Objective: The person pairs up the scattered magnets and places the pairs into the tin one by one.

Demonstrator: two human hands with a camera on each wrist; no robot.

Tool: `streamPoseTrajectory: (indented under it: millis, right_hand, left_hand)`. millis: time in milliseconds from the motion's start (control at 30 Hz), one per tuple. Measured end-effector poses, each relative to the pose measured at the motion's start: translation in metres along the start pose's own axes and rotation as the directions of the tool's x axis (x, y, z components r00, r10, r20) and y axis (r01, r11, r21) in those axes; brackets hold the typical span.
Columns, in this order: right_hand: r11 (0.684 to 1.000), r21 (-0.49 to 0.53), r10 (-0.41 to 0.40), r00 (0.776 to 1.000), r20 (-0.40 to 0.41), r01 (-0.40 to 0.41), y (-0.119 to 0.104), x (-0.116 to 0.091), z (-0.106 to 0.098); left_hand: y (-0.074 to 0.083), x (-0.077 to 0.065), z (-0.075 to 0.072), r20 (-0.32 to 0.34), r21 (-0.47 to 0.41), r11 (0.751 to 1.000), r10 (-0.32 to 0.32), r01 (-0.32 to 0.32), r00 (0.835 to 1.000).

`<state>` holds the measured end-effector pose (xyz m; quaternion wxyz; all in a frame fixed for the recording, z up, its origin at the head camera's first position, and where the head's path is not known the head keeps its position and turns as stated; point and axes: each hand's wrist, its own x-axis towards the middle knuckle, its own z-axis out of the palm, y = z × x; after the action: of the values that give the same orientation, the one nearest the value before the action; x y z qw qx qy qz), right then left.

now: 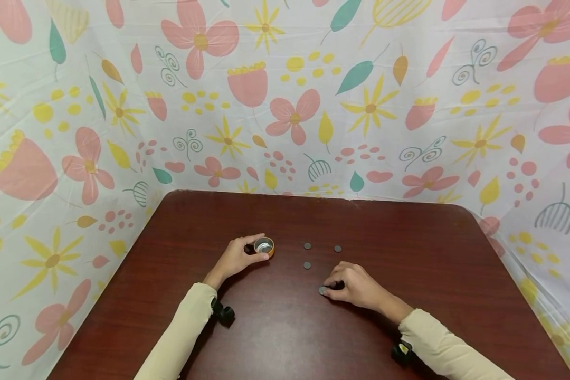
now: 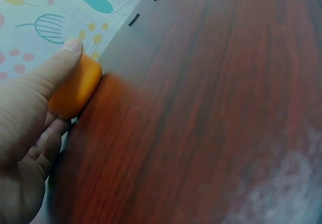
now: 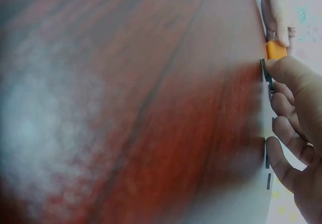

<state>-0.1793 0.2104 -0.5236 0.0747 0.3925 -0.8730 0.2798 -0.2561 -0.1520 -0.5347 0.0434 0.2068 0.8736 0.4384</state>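
Observation:
My left hand [image 1: 235, 257] grips a small round orange tin [image 1: 271, 251], its open top facing up and its shiny silver inside showing. Thumb and fingers lie on either side of the tin, whose smooth orange wall [image 2: 83, 85] shows in the left wrist view. Nearer the front of the table, my right hand [image 1: 357, 285] pinches a small flat grey disc [image 1: 322, 290] at the tabletop. Beyond that hand, three similar loose items lie flat: a left rear disc [image 1: 307, 246], a right rear disc [image 1: 338, 248] and a nearer disc [image 1: 306, 265].
The dark red-brown wooden table [image 1: 275, 327] has rounded far corners. Behind and beside it hangs a white sheet [image 1: 285, 158] with pink, yellow and green flower prints. Black wrist cameras sit under both sleeves, the left camera [image 1: 224, 313] close to the tabletop.

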Motion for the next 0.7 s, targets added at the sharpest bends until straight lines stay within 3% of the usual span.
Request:
streamPoseTrajectory:
  millis: [400,700]
  right_hand:
    - [0.999,0.010,-0.035,0.999,-0.016,0.035,0.001,0.008,-0.008]
    - [0.998,-0.004,-0.067,0.998,-0.016,0.067,0.001,0.043,-0.022]
  left_hand:
    - [0.000,0.000,0.001,-0.001,-0.009,1.000,0.004,-0.004,1.000]
    - [0.000,0.000,-0.001,0.000,-0.018,1.000,0.001,-0.001,1.000]
